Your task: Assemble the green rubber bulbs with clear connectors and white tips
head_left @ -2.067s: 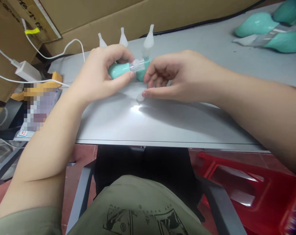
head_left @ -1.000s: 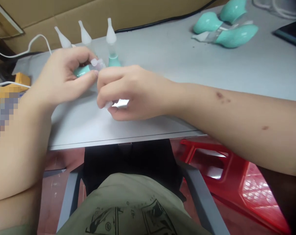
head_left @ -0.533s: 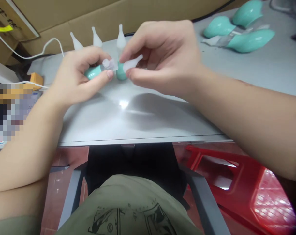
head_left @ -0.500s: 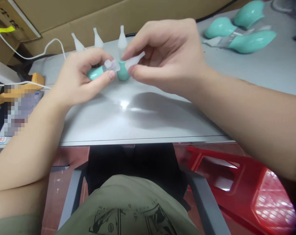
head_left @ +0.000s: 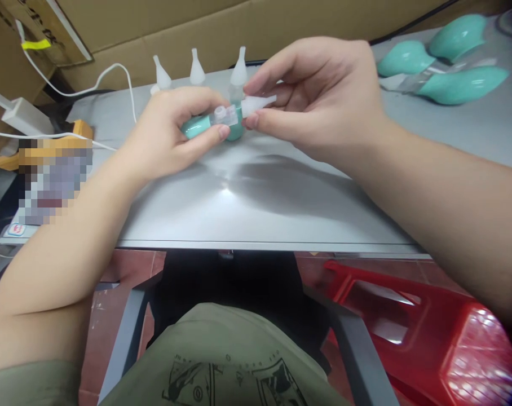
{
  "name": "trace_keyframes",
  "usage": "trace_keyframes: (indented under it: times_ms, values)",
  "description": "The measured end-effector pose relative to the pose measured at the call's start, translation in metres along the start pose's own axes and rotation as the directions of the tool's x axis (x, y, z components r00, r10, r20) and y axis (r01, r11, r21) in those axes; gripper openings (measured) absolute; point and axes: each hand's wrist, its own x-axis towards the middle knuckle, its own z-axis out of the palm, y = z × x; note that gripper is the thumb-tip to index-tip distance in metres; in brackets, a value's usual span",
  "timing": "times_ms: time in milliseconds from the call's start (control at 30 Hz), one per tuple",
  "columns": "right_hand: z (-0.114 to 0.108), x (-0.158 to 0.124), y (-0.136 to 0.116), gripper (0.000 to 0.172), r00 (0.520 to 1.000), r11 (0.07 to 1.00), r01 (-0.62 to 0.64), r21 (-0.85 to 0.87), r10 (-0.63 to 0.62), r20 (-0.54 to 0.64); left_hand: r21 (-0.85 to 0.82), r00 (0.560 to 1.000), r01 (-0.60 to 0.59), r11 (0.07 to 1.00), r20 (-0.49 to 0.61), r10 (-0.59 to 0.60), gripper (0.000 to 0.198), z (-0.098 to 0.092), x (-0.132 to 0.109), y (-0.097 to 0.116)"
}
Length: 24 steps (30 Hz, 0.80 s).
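My left hand (head_left: 167, 132) is closed around a teal nasal aspirator bulb (head_left: 195, 127) with a clear connector (head_left: 225, 115), lying on its side and facing right. Between thumb and fingers, my right hand (head_left: 327, 93) pinches a white soft nozzle (head_left: 257, 104), its thin end pointing right. The nozzle's wide end is close to the connector's open end; whether they touch I cannot tell. Just behind stands an upright aspirator (head_left: 238, 70) with a white nozzle. Two more white nozzles (head_left: 197, 69) point up behind my left hand, their lower parts hidden.
Several assembled teal aspirators (head_left: 463, 85) lie at the back right of the grey table (head_left: 175, 225). Cardboard (head_left: 163, 34) stands along the back. On the left are a white charger (head_left: 30, 121) with cables and a yellow-orange object (head_left: 82, 129). A red plastic stool (head_left: 433, 321) is below right.
The nozzle has turned from slanting upward to nearly level, in line with the connector and closer to it. Everything sits farther right in view as the camera shifted.
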Motion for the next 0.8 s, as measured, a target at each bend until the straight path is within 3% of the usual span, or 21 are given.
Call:
trace_keyframes:
  times_ms: [167,333,500,633,800]
  values:
    - [-0.005,0.002,0.004,0.059,0.999,1.0,0.019,0.009,-0.02,0.039,0.019,1.0,0.009,1.0,-0.019,-0.009,0.061,0.0,-0.001,0.004]
    - [-0.009,0.0,0.003,0.039,0.993,0.995,0.085,-0.055,-0.081,0.082,0.111,0.993,0.093,0.99,-0.087,-0.083,0.055,0.0,-0.005,0.023]
    - [-0.01,-0.003,0.002,0.033,0.985,0.981,0.171,-0.091,-0.168,0.042,0.186,0.988,0.143,0.972,-0.089,-0.128,0.04,0.0,-0.004,0.026]
    - [-0.015,-0.003,0.0,0.03,0.974,0.966,0.217,-0.144,-0.205,0.093,0.187,0.991,0.099,0.977,-0.103,-0.081,0.036,0.0,-0.003,0.023]
    - [-0.023,-0.003,-0.005,0.02,0.967,0.901,0.237,-0.364,-0.181,0.182,0.148,0.994,0.018,0.989,-0.112,-0.002,0.026,-0.005,-0.003,0.026]
